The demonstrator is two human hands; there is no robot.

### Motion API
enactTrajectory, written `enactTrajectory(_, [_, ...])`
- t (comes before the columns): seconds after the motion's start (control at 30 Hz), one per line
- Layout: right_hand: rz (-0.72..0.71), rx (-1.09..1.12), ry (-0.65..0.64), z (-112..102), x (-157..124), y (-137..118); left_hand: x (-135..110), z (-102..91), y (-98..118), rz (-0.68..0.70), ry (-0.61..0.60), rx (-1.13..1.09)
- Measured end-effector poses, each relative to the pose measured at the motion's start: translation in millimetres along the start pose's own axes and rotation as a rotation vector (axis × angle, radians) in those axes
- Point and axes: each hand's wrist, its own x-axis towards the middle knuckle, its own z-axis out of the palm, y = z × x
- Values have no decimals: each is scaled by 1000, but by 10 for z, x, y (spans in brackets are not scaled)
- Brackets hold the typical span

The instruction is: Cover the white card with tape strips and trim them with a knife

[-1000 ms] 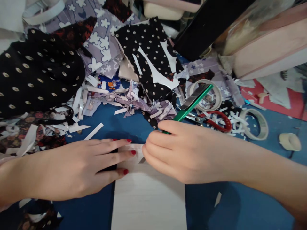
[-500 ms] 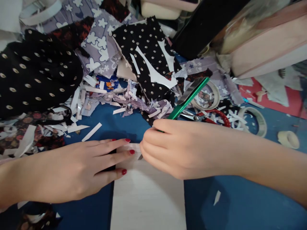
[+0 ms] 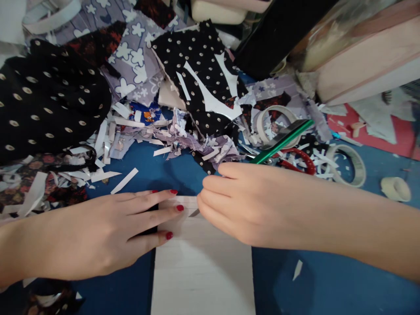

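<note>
Across the tabletop [image 3: 367,280]: blue surface, with a white sheet [image 3: 203,271] lying near the middle, running off the bottom of the view.
Left hand [image 3: 98,232]: flat, fingers a little spread, red-nailed tips resting on the sheet's upper left corner.
Right hand [image 3: 243,205]: curled closed round a green tool [image 3: 282,142], knuckles over the sheet's upper right corner; the tool's far end sticks out past the hand, leaning away to the right.
Fingertips: a dark pointed sliver [image 3: 194,213] shows beside the right hand, between the two hands; from here I can't tell whether it's the tool's tip.
Behind the green tool: a tape roll [image 3: 260,127] and red-handled scissors [image 3: 309,162], partly hidden.
Farther right: a second pale roll [image 3: 357,168], on its side among white snippets.
Scraps: black dotted cloth [image 3: 177,48] and lilac flowered cloth [image 3: 139,31] heaped beyond the hands.
Loose strip [image 3: 124,180]: white, lying just beyond the left hand.
</note>
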Motion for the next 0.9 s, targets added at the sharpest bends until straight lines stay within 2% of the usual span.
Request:
enactTrajectory(0.23, [112, 15, 83, 120, -52, -112, -11, -4, -4, -8, -9, -27])
enactTrajectory(0.7, [231, 62, -64, 129, -64, -279, -2, -22, 2, -14, -21, -12])
enactTrajectory(0.9, [328, 146, 36, 160, -131, -301, 1, -37, -10, 4, -9, -7])
